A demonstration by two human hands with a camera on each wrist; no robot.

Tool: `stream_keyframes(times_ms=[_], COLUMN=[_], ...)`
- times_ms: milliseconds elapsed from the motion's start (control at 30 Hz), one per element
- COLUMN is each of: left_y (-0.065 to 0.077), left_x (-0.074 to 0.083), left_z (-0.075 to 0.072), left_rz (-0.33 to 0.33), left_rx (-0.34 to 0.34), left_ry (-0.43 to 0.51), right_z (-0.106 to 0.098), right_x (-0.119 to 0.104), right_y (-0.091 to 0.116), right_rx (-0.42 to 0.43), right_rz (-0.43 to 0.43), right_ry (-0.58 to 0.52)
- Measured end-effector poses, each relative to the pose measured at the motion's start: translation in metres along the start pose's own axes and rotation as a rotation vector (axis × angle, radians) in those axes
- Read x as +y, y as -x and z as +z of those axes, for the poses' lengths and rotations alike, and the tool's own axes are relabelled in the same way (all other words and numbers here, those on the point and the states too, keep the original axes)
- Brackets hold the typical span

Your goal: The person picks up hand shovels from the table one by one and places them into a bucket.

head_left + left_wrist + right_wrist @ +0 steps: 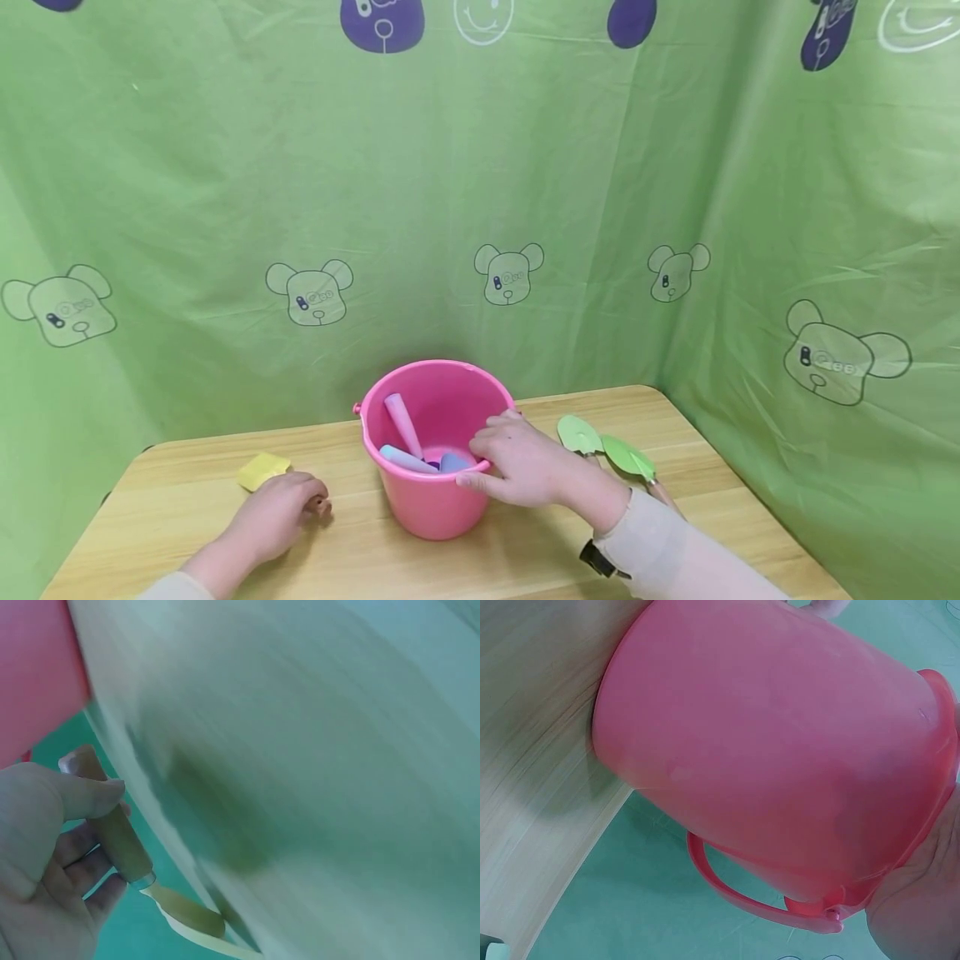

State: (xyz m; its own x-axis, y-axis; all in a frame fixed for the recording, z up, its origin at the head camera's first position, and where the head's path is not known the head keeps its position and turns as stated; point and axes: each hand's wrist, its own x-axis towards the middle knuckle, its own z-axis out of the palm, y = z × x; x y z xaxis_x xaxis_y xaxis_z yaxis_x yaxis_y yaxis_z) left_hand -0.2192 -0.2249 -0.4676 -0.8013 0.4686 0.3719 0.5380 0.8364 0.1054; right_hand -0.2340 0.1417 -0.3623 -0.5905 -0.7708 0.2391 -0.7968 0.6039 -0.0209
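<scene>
At the near edge, two pale sleeves reach in over the worktop (352, 571), the right one with a black strap (597, 560) at its cuff. The hands are well apart. The left hand (273, 518) pinches the wooden handle (121, 844) of a yellow shovel (262, 472) between thumb and fingers; its yellow blade points away from the person, to the left of the bucket, and whether it touches the worktop I cannot tell.

The right hand (521, 462) grips the near right part of the rim of a pink bucket (435, 510), thumb outside and fingers over the edge, hiding part of the opening. The bucket stands upright on the worktop, between the yellow shovel and two green ones, and its pink carrying handle (761, 906) hangs down the outside.

Inside the bucket, a pinkish-purple handle (405, 427) leans against the left wall, a light blue handle (407, 459) slants below it, and a blue-grey piece (453, 463) shows near the front; their lower parts are hidden by the front wall.

To the right lie a pale green shovel (579, 434) and a brighter green shovel (628, 457), side by side. The right forearm cuts across their wooden handles. Behind the worktop hangs a green curtain (450, 192) printed with bear faces (508, 277).
</scene>
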Motion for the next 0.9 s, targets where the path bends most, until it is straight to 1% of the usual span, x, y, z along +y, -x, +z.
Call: stream_keyframes(times_ms=[167, 433, 567, 667, 900], left_y=[-0.002, -0.003, -0.004, -0.006, -0.009], left_x=[0.007, 0.016, 0.020, 0.022, 0.029], left_z=[-0.005, -0.014, -0.020, -0.023, -0.029], left_rz=[0.015, 0.041, 0.054, 0.052, 0.048], left_rx=[0.004, -0.033, -0.046, -0.052, -0.036], left_ry=[0.033, 0.088, 0.155, 0.206, 0.290], right_z=[-0.001, -0.001, -0.001, -0.001, 0.000], right_x=[0.000, -0.002, -0.001, -0.001, 0.000], right_y=[0.000, 0.000, 0.000, 0.001, 0.001], right_rx=[-0.003, -0.002, 0.000, 0.001, 0.007], right_rz=[0.004, -0.003, -0.006, -0.006, -0.004], right_ry=[-0.004, -0.004, 0.000, -0.003, -0.006])
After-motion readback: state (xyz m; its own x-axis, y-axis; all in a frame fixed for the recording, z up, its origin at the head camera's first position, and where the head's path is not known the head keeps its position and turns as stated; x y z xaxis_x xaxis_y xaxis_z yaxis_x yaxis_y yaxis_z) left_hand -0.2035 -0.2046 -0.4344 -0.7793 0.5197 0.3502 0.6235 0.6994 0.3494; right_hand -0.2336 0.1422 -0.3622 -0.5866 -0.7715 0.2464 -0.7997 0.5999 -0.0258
